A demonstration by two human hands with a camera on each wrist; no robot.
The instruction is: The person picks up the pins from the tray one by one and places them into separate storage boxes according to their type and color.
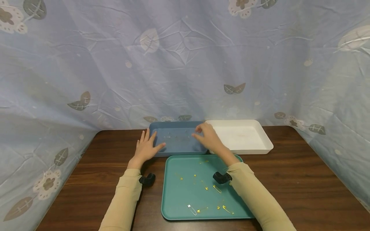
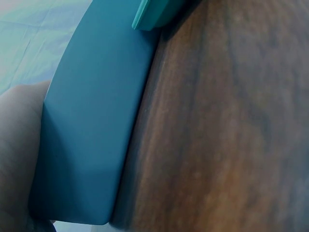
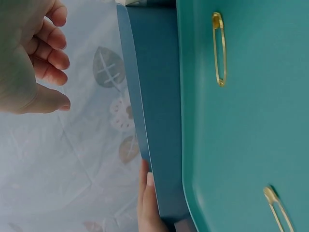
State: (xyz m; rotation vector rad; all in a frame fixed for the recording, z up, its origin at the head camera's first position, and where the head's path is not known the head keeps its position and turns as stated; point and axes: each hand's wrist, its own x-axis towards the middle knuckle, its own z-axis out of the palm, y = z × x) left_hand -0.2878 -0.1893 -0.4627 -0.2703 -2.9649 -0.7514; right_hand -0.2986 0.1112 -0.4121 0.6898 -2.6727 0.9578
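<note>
My left hand [image 1: 145, 148] rests at the left wall of the blue tray [image 1: 179, 149], its fingers spread and the thumb over the front rim. Above the right part of that tray hovers my right hand [image 1: 209, 136], fingers loosely bent with nothing between them. Several small silver safety pins [image 1: 167, 137] lie in the blue tray. On the green tray [image 1: 173, 199] in front are scattered several gold safety pins [image 1: 217, 189] and one silver safety pin [image 1: 192, 209]. In the right wrist view the right thumb stands apart from the curled fingers [image 3: 50, 58].
A white tray [image 1: 241, 149] stands right of the blue one, close against it. All three trays sit on a dark wooden table [image 1: 95, 179]. A patterned curtain [image 1: 185, 64] hangs behind the table. My right forearm crosses over the green tray's right side.
</note>
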